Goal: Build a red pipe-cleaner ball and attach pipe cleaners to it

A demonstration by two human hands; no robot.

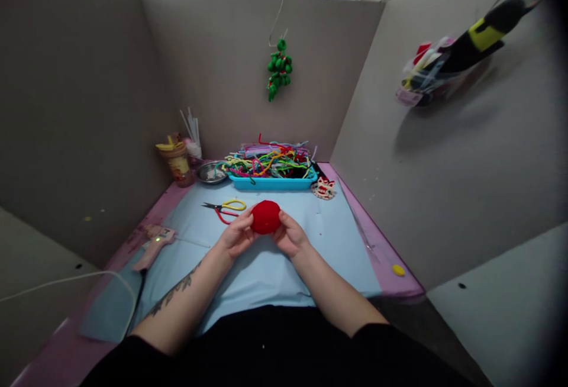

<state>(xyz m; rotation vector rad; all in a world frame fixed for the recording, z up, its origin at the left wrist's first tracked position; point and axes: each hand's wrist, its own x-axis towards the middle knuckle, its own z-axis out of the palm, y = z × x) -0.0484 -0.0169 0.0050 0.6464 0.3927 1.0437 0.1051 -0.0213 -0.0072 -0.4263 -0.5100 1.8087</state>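
A round, fuzzy-looking red piece (265, 217) is held up above the blue table cover, between my two hands. My left hand (240, 234) grips its left edge, thumb in front and fingers behind. On the opposite edge my right hand (289, 234) closes on it in the same way. Whether the piece is a ball or a thick disc I cannot tell. Just left of my left hand lie scissors (227, 206) with one yellow and one red handle, their blades pointing left.
At the back, a blue tray (274, 183) holds colourful pipe cleaners; a metal bowl (212, 173) and a cup (178, 165) stand left of it. A pink glue gun (154, 246) with a cord lies left. A yellow disc (398, 270) lies right. Grey partitions (257, 79) surround the table.
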